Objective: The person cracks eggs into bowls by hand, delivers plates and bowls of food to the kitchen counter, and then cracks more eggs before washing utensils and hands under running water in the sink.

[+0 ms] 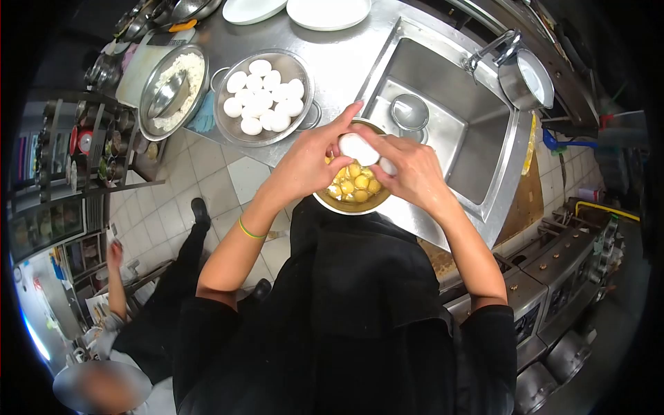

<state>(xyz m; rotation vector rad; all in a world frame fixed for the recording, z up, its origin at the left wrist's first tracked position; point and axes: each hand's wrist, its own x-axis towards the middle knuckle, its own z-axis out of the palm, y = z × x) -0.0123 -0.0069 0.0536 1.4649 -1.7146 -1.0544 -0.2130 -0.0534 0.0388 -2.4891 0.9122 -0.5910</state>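
Observation:
A white egg [358, 149] is between my two hands, over a metal bowl [354, 209] that holds several cracked eggs with whole yolks [354, 182]. My left hand [309, 162] grips the egg from the left, thumb low and index finger stretched upward. From the right, my right hand [413, 168] closes its fingers over the egg. Another white rounded piece [387, 166], egg or shell, shows under the right fingers; I cannot tell which. Left of the bowl, a metal colander [304, 77] holds many whole white eggs [257, 102].
A steel sink [472, 131] with a small metal bowl [409, 112] lies to the right, under a faucet [487, 52]. A pot [524, 79] stands on the sink's far corner. At left, a bowl [145, 114] holds white crumbly food. Another person [162, 311] is at lower left.

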